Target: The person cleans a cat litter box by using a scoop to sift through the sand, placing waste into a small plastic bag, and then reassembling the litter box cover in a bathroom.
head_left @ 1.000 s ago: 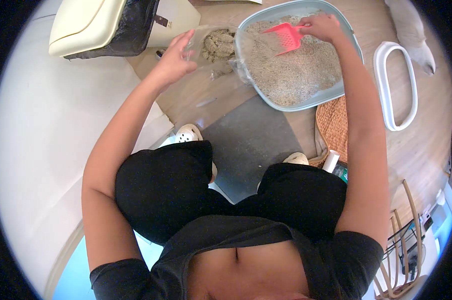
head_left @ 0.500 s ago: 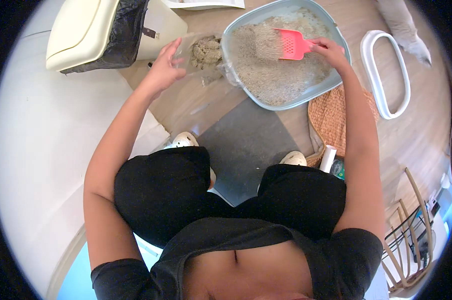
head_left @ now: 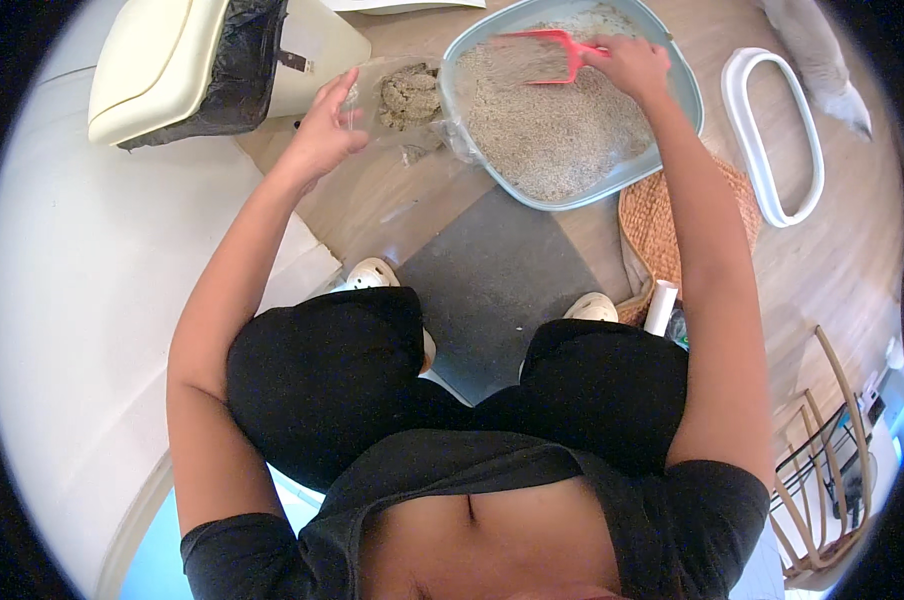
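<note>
My right hand (head_left: 630,66) grips red scoop (head_left: 574,58), now tipped steeper over litter (head_left: 562,140); sifting likely underway; left hand (head_left: 325,132) at clear bag (head_left: 458,142), can't tell if pinching.

Black shirt (head_left: 452,455), black trousers (head_left: 322,380), cream clogs (head_left: 375,271)
The sleeves (head_left: 722,508) are short, the neckline (head_left: 432,492) scooped wide, the clogs rounded at the toes.

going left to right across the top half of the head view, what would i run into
Cream bin with a black liner, left hand, clear plastic bag holding clumped tan grains, pale blue rounded tray, white oval ring, pale-furred animal.
</note>
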A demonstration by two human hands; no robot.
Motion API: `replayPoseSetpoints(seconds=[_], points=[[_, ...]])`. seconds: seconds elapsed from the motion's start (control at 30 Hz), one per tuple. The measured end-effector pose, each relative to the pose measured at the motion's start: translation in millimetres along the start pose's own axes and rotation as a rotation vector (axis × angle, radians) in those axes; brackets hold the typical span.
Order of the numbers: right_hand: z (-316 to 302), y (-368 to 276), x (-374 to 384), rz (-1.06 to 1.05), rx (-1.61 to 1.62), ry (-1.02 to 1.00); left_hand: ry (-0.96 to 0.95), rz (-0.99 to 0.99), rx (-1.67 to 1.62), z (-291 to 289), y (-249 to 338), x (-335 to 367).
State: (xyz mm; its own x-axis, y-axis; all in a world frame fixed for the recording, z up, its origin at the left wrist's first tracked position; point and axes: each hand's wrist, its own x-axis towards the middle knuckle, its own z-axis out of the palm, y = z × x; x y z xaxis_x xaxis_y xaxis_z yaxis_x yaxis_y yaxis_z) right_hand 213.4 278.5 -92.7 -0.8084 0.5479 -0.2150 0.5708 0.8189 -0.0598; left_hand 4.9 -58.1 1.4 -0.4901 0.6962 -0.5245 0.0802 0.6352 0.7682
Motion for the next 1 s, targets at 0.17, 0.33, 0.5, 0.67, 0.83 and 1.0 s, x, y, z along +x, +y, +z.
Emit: replayPoseSetpoints(seconds=[0.17,0.33,0.5,0.67,0.83,1.0], points=[[5.2,-32.5,-0.3,-0.100,0.043,-0.029,0.013,-0.009,0.002,-3.5,-2.5,-0.9],[27.7,-13.4,-0.6,-0.027,0.256,-0.190,0.019,-0.010,-0.008,-2.8,-0.1,-1.4],[37.2,48.2,-4.2,-0.034,0.627,-0.184,0.000,0.005,-0.010,-1.9,-3.3,1.5],[8.9,36.1,-14.2,-0.076,0.415,-0.254,0.008,-0.007,-0.021,-5.9,-4.4,0.7],[-15.4,9.3,-31.9,-0.244,0.107,-0.133,0.015,0.001,0.001,-5.7,-2.6,-2.0],[2.0,-0.2,-39.5,-0.174,0.232,-0.240,0.005,0.044,0.042,-3.4,-4.2,2.5]])
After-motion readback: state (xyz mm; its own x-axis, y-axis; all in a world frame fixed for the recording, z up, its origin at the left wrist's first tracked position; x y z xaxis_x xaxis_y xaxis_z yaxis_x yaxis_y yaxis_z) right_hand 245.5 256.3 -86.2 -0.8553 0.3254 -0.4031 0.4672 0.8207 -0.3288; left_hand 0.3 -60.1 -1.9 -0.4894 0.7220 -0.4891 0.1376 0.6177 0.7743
